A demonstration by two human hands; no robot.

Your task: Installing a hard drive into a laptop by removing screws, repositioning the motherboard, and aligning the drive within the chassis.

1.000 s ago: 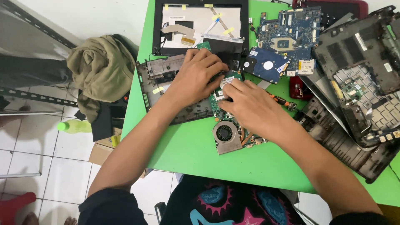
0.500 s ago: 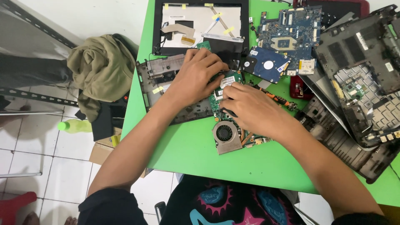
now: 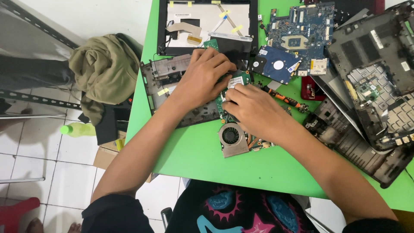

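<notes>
Both hands press on a green circuit board [image 3: 236,86] lying on the green counter [image 3: 198,155] — left hand [image 3: 202,77] fingers spread flat; right hand [image 3: 254,110] fingers curled together; a cooling fan [image 3: 233,137] sits just below the board.

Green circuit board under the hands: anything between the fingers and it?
Nothing visible. Both hands are already on the green circuit board: the left hand presses from the upper left, the right hand from the lower right. The fan lies nearer the person, clear of the fingers.
</notes>
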